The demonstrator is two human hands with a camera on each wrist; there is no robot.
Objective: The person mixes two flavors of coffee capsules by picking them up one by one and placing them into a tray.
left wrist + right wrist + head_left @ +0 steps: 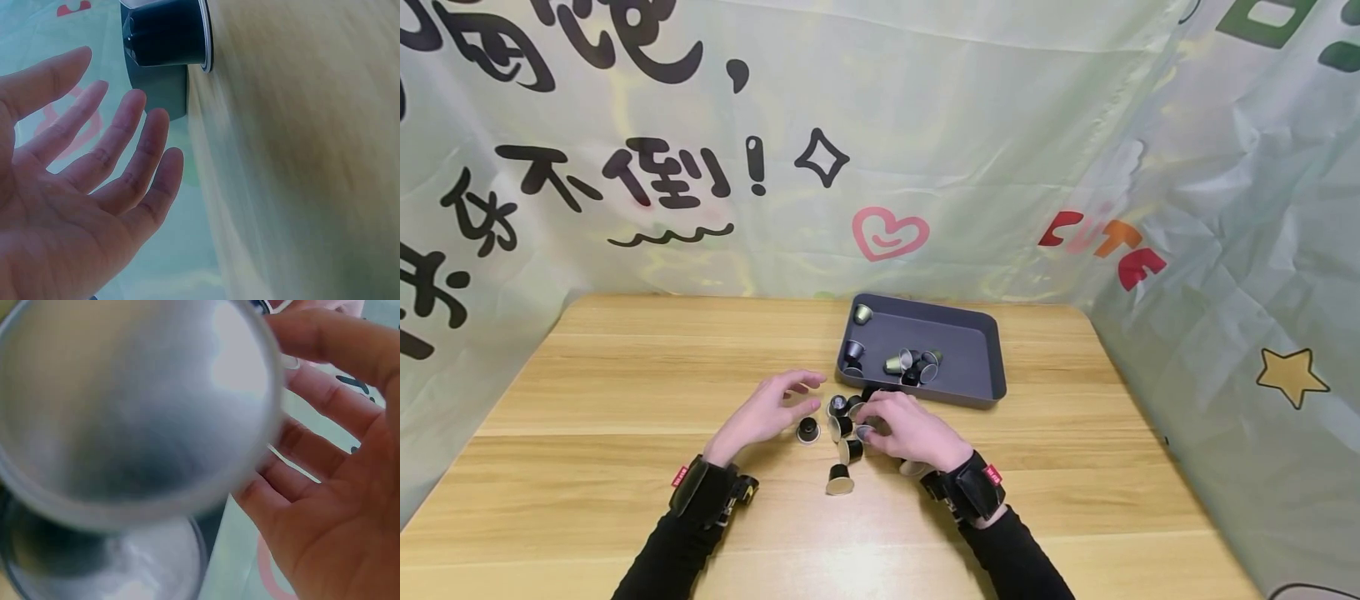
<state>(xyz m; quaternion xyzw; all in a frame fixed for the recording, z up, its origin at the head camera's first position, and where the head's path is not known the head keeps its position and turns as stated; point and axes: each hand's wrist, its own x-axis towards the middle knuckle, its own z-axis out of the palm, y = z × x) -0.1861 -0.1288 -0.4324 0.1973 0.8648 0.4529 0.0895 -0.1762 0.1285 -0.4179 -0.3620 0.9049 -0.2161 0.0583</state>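
Observation:
Several coffee capsules [839, 481] lie in a loose cluster on the wooden table, some on their sides and some upright. My right hand [917, 427] reaches into the right side of this cluster, thumb and fingers curled around a blue-grey capsule [865, 432]. Large silver capsule lids [137, 412] fill much of the right wrist view and hide part of that hand's fingertips. On the cluster's left, my left hand [772, 408] hovers with relaxed, spread fingers and holds nothing. Just below its fingertips stands a black capsule [808, 430]; the left wrist view also has a dark capsule [167, 34].
Behind the cluster sits a dark grey rectangular tray [966, 350]. Several capsules lie inside it, including a pale green one [862, 314] in the back left corner. Another capsule [913, 468] is partly covered by my right wrist. A printed cloth [985, 150] hangs around the table's far edge.

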